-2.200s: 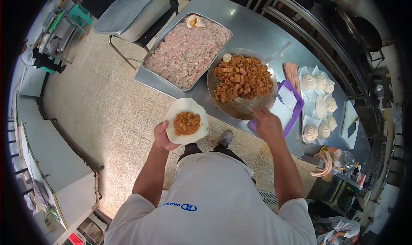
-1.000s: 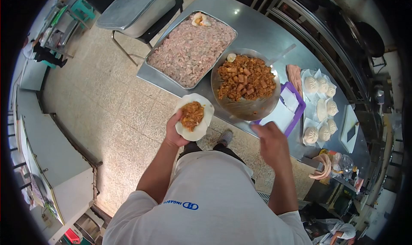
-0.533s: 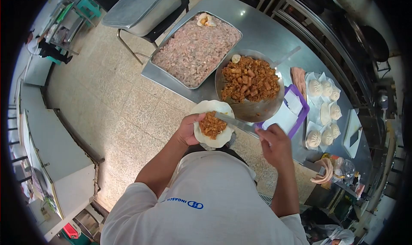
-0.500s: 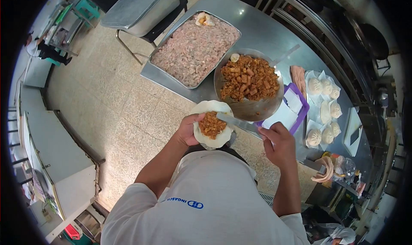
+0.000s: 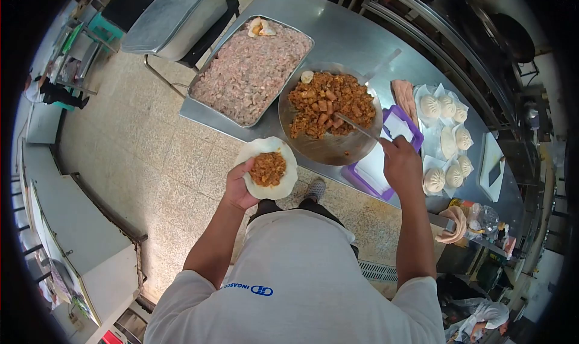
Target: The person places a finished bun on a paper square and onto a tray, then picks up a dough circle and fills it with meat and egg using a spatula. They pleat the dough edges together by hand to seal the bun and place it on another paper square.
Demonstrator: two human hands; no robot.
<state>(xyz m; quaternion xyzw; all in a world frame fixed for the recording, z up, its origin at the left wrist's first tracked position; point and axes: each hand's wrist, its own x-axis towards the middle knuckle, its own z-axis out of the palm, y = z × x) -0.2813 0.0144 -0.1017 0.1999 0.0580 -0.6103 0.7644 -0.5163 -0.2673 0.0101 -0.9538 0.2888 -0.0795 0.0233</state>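
My left hand (image 5: 239, 188) cups a round, flat dough wrapper (image 5: 282, 186) from its left side, thumb on top. A mound of brown chopped filling (image 5: 268, 168) lies in the middle of the wrapper. In my right hand (image 5: 400, 166) is a flat metal spatula (image 5: 360, 127), gripped by its handle. Its tip rests in the brown filling with larger chunks (image 5: 329, 100) inside a wide metal bowl (image 5: 319, 151). A small pale piece of dough (image 5: 307, 77) sits at the bowl's left rim.
Left of the bowl stands a metal tray (image 5: 218, 110) of pink minced meat. To the right are a purple-rimmed container (image 5: 416, 132), a cloth (image 5: 404, 97), several pleated buns (image 5: 434, 180) on paper, and a white board (image 5: 492, 168). Another person (image 5: 482, 320) is at lower right.
My right hand has moved the spatula away from the wrapper, up and right into the bowl's filling. My left hand still holds the filled wrapper. The whole view has shifted slightly.
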